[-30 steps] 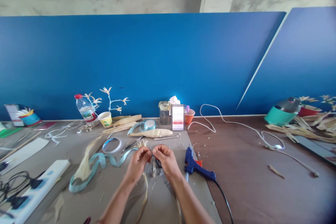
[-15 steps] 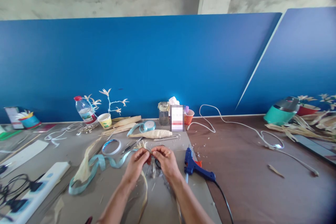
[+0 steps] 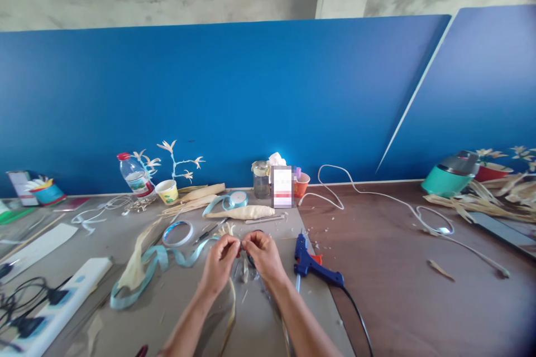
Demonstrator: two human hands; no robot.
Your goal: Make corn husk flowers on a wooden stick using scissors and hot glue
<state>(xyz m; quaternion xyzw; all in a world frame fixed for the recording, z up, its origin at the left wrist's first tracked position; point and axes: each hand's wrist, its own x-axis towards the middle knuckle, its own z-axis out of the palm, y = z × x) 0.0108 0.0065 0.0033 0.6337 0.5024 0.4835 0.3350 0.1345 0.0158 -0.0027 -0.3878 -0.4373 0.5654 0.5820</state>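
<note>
My left hand (image 3: 221,262) and my right hand (image 3: 263,254) meet over the grey mat, both pinched, fingertips almost touching. Whatever sits between the fingertips is too small and too covered to make out. Below my left hand a narrow pale strip (image 3: 232,304) runs down toward the mat's front; I cannot tell whether it is held. Pale fringed husk pieces (image 3: 226,229) lie just beyond the fingers. A dark round thing is partly hidden behind my right hand. Light blue ribbon (image 3: 190,259) curls left of my hands. To their right lies a blue glue gun (image 3: 310,265).
A ribbon spool (image 3: 238,199), a tape roll (image 3: 178,233) and a husk bundle (image 3: 247,212) lie behind my hands. A glass jar (image 3: 262,181) stands by the blue partition. On the left are a power strip (image 3: 71,301), bottle (image 3: 136,178) and paper cup (image 3: 167,192).
Both hands stay together with their fingertips pinched, and the fingers have shifted only slightly. The things on the table have not moved.
</note>
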